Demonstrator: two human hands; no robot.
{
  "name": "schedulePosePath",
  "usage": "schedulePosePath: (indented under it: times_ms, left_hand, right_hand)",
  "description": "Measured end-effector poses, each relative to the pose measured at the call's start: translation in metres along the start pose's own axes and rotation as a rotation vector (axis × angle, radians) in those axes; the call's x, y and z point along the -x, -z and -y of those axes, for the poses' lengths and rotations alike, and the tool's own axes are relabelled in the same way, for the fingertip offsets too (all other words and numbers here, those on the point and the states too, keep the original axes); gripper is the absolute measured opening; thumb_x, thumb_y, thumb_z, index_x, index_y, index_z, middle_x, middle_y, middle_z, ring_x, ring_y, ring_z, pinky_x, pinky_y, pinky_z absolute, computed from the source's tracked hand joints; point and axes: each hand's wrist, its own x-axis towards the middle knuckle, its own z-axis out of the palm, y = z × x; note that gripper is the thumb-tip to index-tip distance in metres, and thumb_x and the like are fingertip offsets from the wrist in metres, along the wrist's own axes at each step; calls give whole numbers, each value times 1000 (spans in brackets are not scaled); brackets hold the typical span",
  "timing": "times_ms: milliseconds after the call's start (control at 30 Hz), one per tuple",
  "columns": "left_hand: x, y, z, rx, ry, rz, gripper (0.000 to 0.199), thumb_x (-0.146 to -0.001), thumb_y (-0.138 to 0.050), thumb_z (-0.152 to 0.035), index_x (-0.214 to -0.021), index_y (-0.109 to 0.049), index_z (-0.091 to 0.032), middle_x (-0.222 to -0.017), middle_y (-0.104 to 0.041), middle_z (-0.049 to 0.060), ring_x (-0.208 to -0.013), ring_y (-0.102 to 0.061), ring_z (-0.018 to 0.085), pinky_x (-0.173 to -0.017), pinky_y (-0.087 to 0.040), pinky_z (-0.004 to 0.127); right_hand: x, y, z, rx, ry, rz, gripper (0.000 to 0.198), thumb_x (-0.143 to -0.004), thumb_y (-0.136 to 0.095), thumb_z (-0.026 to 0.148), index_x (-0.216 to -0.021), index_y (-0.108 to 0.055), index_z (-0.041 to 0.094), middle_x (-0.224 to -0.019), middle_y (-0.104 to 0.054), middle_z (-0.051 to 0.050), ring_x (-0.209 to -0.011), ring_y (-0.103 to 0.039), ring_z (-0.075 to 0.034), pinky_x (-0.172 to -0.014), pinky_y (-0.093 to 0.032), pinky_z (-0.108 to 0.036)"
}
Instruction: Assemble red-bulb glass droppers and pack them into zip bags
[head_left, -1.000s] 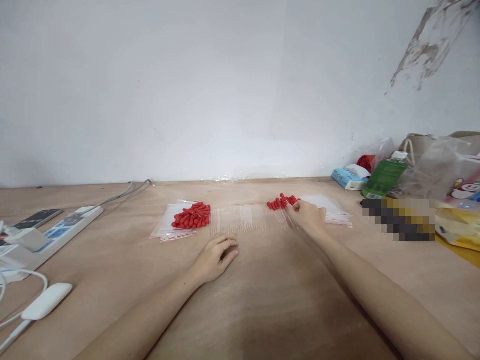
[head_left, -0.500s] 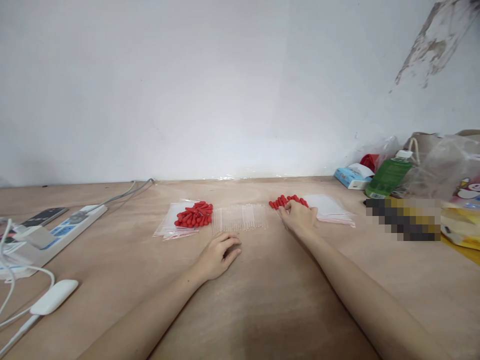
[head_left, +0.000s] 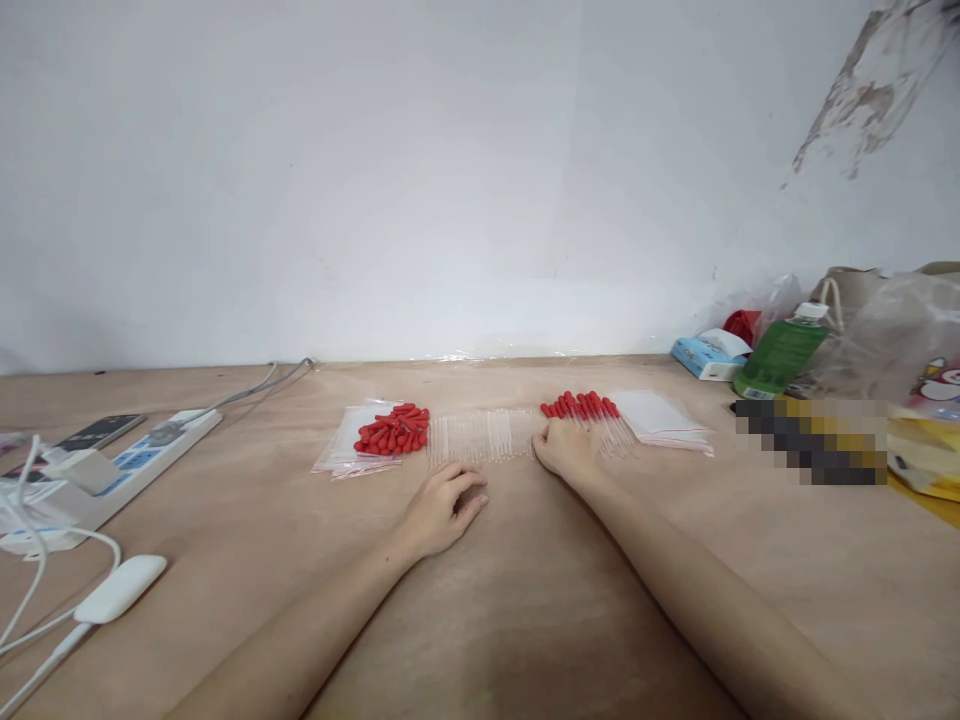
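My left hand rests on the table with its fingers loosely curved and the thumb apart, holding nothing. Just beyond it lies a row of clear, thin glass tubes, side by side. My right hand is at the right end of that row, its fingers pressed together; whatever they grip is too small to make out. Behind and to the right of it are droppers with red rubber bulbs and clear tubes, partly covered by the hand. A heap of loose red rubber bulbs lies to the left of the row.
Clear zip bags lie under the loose bulbs, and another stack of bags sits at the right. Further left are a power strip, cables and a phone. A tissue box and green bottle stand back right.
My right hand has moved left, from the red-bulbed droppers to the right end of the tube row, uncovering more droppers. My left hand stays in place. The view has shifted slightly.
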Motion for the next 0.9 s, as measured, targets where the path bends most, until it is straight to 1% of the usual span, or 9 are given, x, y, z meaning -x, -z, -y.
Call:
schedulePosePath:
  times_ms: [67, 167, 233, 300, 400, 533, 633, 733, 900]
  left_hand:
    - [-2, 4, 8, -93, 35, -101, 19, -82, -48, -27, -95, -60, -20, -96, -58, 6, -89, -52, 18, -79, -43, 32]
    - [-5, 14, 30, -351, 134, -318, 17, -81, -49, -28, -87, -63, -20, -91, -59, 8, -88, -50, 23, -77, -39, 38]
    - [-5, 22, 47, -510, 193, -379, 20, -80, -50, -28, -94, -63, -21, -97, -59, 9, -92, -47, 26, -77, -36, 41]
    - [-5, 26, 61, -598, 202, -351, 26, -80, -49, -26, -103, -61, -24, -102, -58, 9, -94, -46, 28, -77, -34, 42]
    - [-4, 25, 73, -620, 160, -261, 29, -82, -46, -24, -108, -58, -27, -101, -59, 7, -94, -46, 26, -75, -34, 40]
    - [-5, 19, 77, -632, 132, -209, 27, -83, -44, -21, -101, -62, -27, -98, -62, 6, -91, -47, 26, -73, -33, 40]
    - [-7, 16, 76, -651, 138, -209, 25, -83, -42, -18, -92, -64, -24, -91, -63, 7, -87, -49, 24, -72, -33, 39]
    - [-7, 15, 74, -642, 142, -247, 24, -84, -40, -16, -90, -63, -21, -88, -62, 8, -83, -51, 23, -72, -35, 38]
    - [-5, 15, 73, -601, 133, -306, 25, -85, -37, -15, -94, -60, -18, -89, -59, 9, -81, -54, 22, -72, -39, 35]
  right_hand:
    - [1, 0, 0, 15, 7, -3, 26, -77, -43, 27, -74, -64, 13, -76, -65, -16, -73, -60, -27, -77, -28, -43]
    - [4, 0, 0, 32, 27, -21, 27, -78, -42, 26, -75, -64, 11, -76, -65, -17, -71, -60, -27, -77, -27, -44]
    - [6, 0, 0, 43, 38, -47, 27, -79, -41, 25, -79, -64, 10, -77, -64, -17, -72, -59, -27, -77, -27, -44]
    - [9, -1, 0, 51, 58, -97, 27, -80, -39, 24, -81, -63, 10, -78, -64, -18, -71, -58, -26, -76, -26, -43]
    - [11, -2, 0, 48, 93, -193, 26, -81, -37, 24, -79, -61, 11, -77, -64, -16, -70, -56, -25, -74, -26, -41]
    - [16, -1, 1, 15, 119, -254, 25, -83, -36, 24, -78, -57, 12, -74, -63, -13, -69, -55, -23, -75, -25, -40]
    - [21, 3, 2, -12, 166, -300, 23, -85, -33, 23, -82, -54, 12, -75, -62, -11, -71, -54, -22, -77, -23, -39]
    - [31, 6, 1, -51, 283, -329, 21, -87, -32, 22, -82, -51, 14, -76, -61, -9, -73, -53, -20, -81, -23, -38]
    - [51, 4, -15, -159, 581, -314, 22, -89, -31, 21, -79, -50, 16, -72, -60, -4, -68, -52, -15, -85, -24, -36]
